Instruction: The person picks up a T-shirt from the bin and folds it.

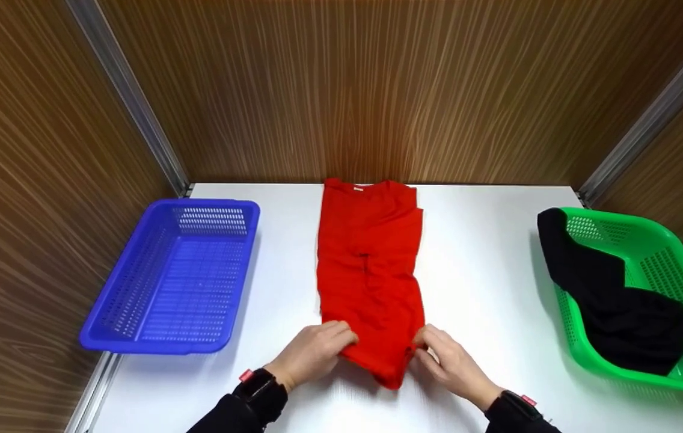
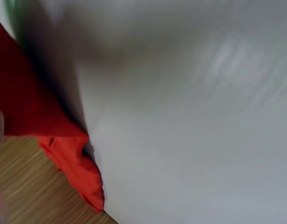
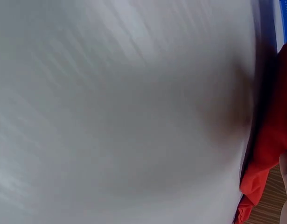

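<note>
A red garment (image 1: 368, 240) lies lengthwise on the white table, narrowed into a long strip, with a small pale label at its far end. My left hand (image 1: 317, 349) pinches its near left edge, and my right hand (image 1: 453, 364) pinches the near right edge. Between the hands the near end is lifted a little off the table and sags at a corner. In the left wrist view the red cloth (image 2: 26, 93) shows at the left with a bit of a finger; the right wrist view has the cloth (image 3: 274, 126) at its right edge beside some fingers.
A blue plastic basket (image 1: 251, 240) with nothing inside stands at the left. On the right is a green basket (image 1: 654, 222) with a black garment (image 1: 624, 319) draped in it and over its rim. Wood-grain panels (image 1: 341, 90) enclose the white table (image 1: 486, 258).
</note>
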{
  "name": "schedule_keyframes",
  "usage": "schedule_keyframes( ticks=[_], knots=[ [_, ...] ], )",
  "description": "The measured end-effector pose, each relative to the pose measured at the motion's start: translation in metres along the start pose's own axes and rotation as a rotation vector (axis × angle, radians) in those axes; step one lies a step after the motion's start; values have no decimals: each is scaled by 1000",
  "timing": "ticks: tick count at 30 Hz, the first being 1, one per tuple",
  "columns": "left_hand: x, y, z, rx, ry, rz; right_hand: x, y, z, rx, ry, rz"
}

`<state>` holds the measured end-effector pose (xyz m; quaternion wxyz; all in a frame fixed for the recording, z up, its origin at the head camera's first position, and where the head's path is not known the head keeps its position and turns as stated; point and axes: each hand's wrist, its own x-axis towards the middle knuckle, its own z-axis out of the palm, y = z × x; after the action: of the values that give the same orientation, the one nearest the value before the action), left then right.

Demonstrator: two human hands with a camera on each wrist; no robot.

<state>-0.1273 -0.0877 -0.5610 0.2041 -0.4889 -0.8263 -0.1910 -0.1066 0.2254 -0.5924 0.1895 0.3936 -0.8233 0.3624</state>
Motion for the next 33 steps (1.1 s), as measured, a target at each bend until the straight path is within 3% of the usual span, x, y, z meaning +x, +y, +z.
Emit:
schedule_keyframes(
  ticks=[5, 9, 12, 14, 18, 21, 25, 29, 33],
  knots=[
    [1, 1, -10, -205, 78, -52, -3, -8, -4, 77, -51, -3],
    [1, 2, -18, -322, 79, -90, -5, -12, -4, 162, -140, -87],
    [1, 1, -23, -413, 64, -142, -5, -14, -7, 246, -122, -62],
    [1, 0, -28, -499, 42, -196, -4, -16, -13, 315, -83, 46],
    [1, -2, -39, -639, 16, -312, 1, -21, -34, 431, 3, 362],
    [2, -3, -47, -675, -6, -337, 7, -25, -48, 498, -1, 517],
    [5, 0, -56, -735, -99, -316, 12, -29, -61, 541, -71, 511],
    [9, 6, -64, -861, -264, -317, 15, -32, -71, 607, -150, 451],
    [16, 9, -68, -964, -404, -345, 20, -32, -79, 661, -224, 453]
  ],
)
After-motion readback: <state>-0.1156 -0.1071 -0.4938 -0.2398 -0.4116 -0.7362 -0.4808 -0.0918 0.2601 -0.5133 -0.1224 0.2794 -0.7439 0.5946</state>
